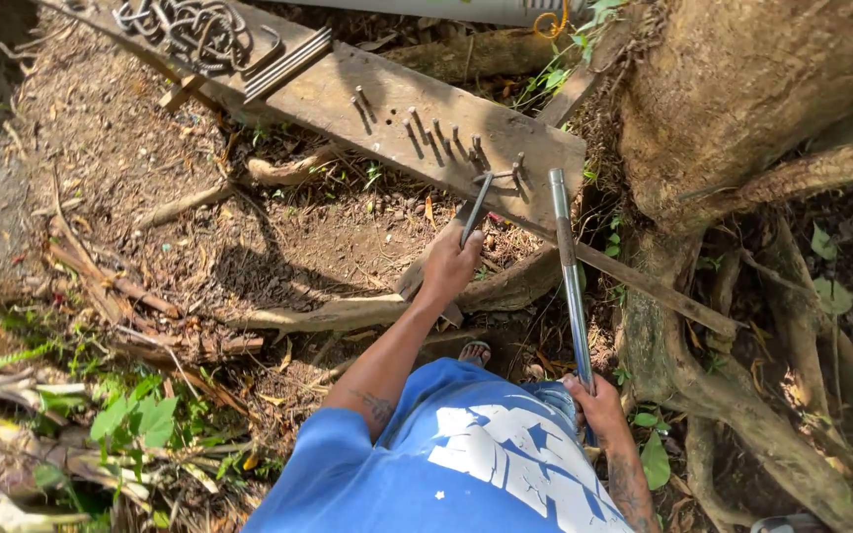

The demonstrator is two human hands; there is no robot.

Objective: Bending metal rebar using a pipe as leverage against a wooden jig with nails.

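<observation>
Seen from above, a person in a blue printed shirt bends steel at a makeshift jig on bare ground beside a large tree. The left hand (449, 262) has its fingers curled tight around a short steel rod (475, 209), gripping its lower end; the rod's upper end is lodged among the metal pegs (443, 136) standing out of a weathered wooden plank (348, 94). That arm reaches forward, nearly straight, the wrist turned slightly inward, the forearm bare below the sleeve. The right hand (599, 403) is wrapped closed around the near end of a long metal pipe (569, 266), which runs up and away from the body to meet the plank's edge just beside the rod's tip; whether pipe and rod touch there cannot be made out. The right arm is bent close to the torso, a tattoo showing on the forearm. At the plank's far end lies a heap of bent steel stirrups (188, 32) next to a few straight bars (286, 65). A sandalled foot (475, 352) shows below the plank. Thick tree roots (742, 395) spread to the right, and dry leaves and sticks litter the soil.
</observation>
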